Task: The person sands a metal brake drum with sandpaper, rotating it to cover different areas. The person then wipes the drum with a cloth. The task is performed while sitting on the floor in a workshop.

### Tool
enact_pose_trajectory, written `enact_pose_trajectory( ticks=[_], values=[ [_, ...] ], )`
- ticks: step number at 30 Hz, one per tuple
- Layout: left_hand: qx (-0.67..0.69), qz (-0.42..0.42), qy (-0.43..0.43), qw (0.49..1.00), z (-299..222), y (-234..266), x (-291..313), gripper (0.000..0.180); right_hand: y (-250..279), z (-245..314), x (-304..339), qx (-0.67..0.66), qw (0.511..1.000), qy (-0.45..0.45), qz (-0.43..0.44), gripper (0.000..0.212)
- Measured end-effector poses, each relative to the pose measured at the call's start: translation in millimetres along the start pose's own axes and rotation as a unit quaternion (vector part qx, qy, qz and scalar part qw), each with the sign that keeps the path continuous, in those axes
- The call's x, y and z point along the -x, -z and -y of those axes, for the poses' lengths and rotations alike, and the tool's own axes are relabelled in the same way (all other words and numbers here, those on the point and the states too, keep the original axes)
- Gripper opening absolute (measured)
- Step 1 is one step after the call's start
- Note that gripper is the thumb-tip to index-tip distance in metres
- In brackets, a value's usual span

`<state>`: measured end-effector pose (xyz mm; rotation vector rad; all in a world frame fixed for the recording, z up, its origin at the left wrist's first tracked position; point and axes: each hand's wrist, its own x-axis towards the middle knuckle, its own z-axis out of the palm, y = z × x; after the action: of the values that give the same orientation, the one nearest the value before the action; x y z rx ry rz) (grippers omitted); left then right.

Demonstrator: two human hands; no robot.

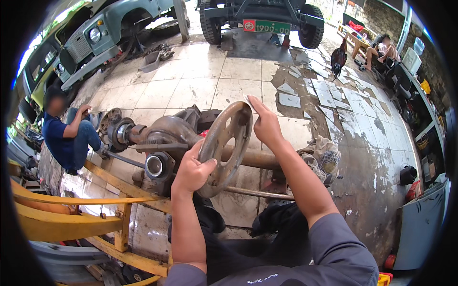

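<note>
My left hand (193,171) is closed round the near left rim of a round brown metal plate (242,126), which has cut-out holes and stands tilted on edge. At the plate's far right rim is my right hand (267,126), its fingers pressed together over a thin pale piece (246,99), whose material I cannot make out. Beneath and behind the plate lies a rusty vehicle axle (257,160) with a bulging differential housing (174,129). Close to my left wrist sits a greasy hub with a bright ring (154,166).
A co-worker in a blue shirt (59,136) squats at the left by the axle's end. A yellow metal frame (71,226) fills the lower left. Beyond the axle's right end lies a bundled plastic bag (327,157). Broken tiles (324,95) and a rooster (338,59) are farther off.
</note>
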<state>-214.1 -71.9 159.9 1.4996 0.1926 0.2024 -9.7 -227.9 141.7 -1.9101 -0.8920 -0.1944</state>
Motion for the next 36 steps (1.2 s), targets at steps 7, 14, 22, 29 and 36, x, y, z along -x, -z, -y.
enact_pose_trajectory(
  ticks=[7,14,22,29,36],
  values=[
    [0.009,0.017,-0.025,0.999,2,-2,-1,0.054,-9,31,3,0.044,0.98,0.194,0.025,0.074],
    [0.023,-0.001,-0.033,0.999,5,10,-8,0.054,-9,38,-2,0.076,0.966,0.234,0.074,0.078],
    [0.022,-0.011,-0.017,1.0,4,21,-11,0.052,11,39,-42,0.042,0.974,0.171,0.142,0.078],
    [0.024,-0.006,-0.012,1.0,2,22,-11,0.055,26,31,-69,0.124,0.958,0.097,0.239,0.078],
    [0.023,0.008,-0.028,0.999,-1,15,-11,0.052,21,27,-62,0.115,0.951,0.075,0.278,0.079]
  ],
)
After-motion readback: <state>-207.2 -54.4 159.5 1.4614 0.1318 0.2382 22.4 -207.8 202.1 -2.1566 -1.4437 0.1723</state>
